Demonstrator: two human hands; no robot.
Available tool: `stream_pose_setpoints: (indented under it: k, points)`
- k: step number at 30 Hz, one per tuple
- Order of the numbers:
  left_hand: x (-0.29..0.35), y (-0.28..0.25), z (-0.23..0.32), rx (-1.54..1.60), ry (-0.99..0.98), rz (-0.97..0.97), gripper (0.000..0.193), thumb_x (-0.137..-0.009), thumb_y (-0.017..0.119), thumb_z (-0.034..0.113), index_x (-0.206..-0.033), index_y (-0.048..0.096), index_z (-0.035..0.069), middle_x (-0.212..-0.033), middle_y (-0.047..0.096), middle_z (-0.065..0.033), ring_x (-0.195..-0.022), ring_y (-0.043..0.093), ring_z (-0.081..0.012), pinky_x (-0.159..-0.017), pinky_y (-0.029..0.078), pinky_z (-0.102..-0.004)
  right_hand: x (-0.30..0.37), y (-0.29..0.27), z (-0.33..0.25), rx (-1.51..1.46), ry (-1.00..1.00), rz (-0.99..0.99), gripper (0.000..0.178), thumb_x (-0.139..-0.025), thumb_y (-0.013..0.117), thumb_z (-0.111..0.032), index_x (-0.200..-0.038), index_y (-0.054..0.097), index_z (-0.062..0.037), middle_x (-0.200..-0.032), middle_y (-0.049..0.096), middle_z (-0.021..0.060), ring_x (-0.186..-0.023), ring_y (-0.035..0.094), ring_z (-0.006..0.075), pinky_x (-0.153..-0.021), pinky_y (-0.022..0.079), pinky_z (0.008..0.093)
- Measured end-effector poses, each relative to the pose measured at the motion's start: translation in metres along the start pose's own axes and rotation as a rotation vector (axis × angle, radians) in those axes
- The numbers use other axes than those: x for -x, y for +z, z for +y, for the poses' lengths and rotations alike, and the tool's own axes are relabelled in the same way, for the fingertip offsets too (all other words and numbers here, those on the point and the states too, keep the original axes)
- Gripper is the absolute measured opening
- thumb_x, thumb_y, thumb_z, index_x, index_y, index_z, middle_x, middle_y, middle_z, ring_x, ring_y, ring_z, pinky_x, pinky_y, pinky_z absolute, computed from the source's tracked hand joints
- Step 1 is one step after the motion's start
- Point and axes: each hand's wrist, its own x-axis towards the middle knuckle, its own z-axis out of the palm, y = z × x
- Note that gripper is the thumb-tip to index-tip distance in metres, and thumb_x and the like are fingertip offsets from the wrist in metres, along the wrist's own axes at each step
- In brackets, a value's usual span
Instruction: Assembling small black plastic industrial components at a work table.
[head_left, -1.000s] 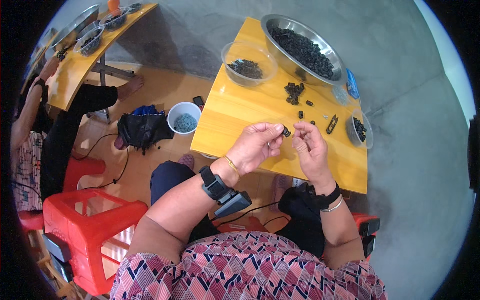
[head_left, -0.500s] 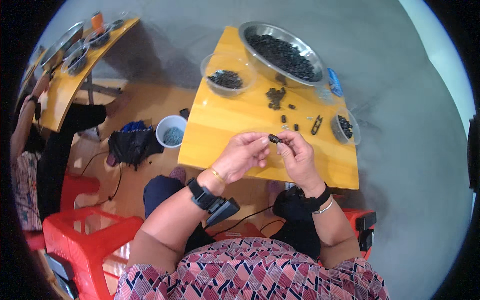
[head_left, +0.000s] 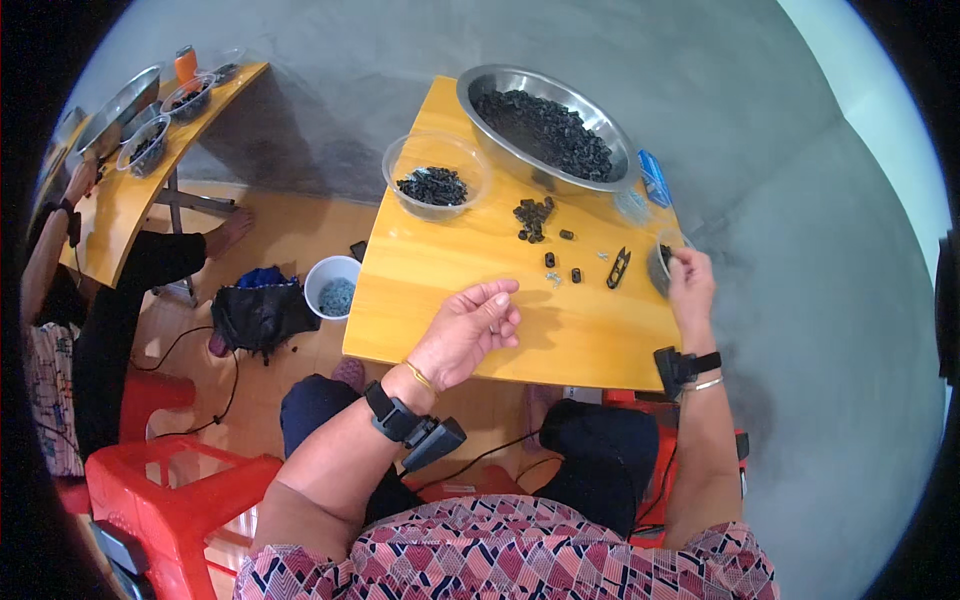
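Observation:
My left hand (head_left: 470, 330) hovers low over the yellow table (head_left: 440, 300) near its front edge, fingers loosely apart and nothing in them. My right hand (head_left: 688, 282) reaches to the right edge, its fingertips at a small clear bowl (head_left: 657, 268) with dark pieces in it; the fingertips hide whether they hold a piece. Between the hands lie a few loose small black parts (head_left: 562, 268), a little heap of black parts (head_left: 532, 216) and a flat black tool (head_left: 618, 268).
At the table's back stand a big steel bowl (head_left: 545, 125) and a clear bowl (head_left: 437, 180), both holding black parts, with a blue packet (head_left: 655, 180) beside them. On the floor: a white cup (head_left: 333, 285), a black bag (head_left: 255, 310), a red stool (head_left: 180, 490). Another person (head_left: 60, 260) sits at a second table (head_left: 125, 205).
My hands were together at the table's middle, pinching a small black piece. They have separated: the right moved out to the small bowl, and the left stays with its fingers spread.

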Motion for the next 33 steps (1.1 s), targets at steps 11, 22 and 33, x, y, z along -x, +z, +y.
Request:
stream_pose_setpoints:
  k: [11,22,33]
  points:
    - [0.001,-0.004,0.002,0.040,0.002,-0.032,0.026,-0.086,0.046,0.015,-0.109,0.045,0.003,-0.078,0.053,-0.0059,-0.067,0.050,-0.0132,-0.064,0.044,-0.0281,-0.034,0.083,-0.113,-0.189,-0.269,-0.493,0.020,-0.073,0.048,0.001,-0.092,0.054,-0.0020,-0.080,0.053,0.0141,-0.078,0.052,0.0277,-0.070,0.042,0.0327]
    - [0.004,-0.001,0.005,0.092,-0.003,0.049,0.037,-0.088,0.041,0.016,-0.121,0.028,0.006,-0.085,0.050,-0.0083,-0.074,0.049,-0.0150,-0.066,0.044,-0.0285,-0.025,0.086,-0.125,-0.233,-0.219,-0.737,0.021,-0.074,0.048,0.000,-0.095,0.053,-0.0010,-0.084,0.054,0.0172,-0.082,0.052,0.0300,-0.072,0.042,0.0342]
    - [0.000,-0.001,0.003,0.082,-0.005,0.052,0.038,-0.088,0.043,0.017,-0.122,0.029,0.006,-0.086,0.050,-0.0083,-0.075,0.050,-0.0155,-0.068,0.044,-0.0301,-0.015,0.062,-0.112,-0.261,-0.160,-0.592,0.011,-0.071,0.052,-0.005,-0.082,0.053,-0.0010,-0.077,0.054,0.0148,-0.074,0.052,0.0302,-0.066,0.042,0.0366]
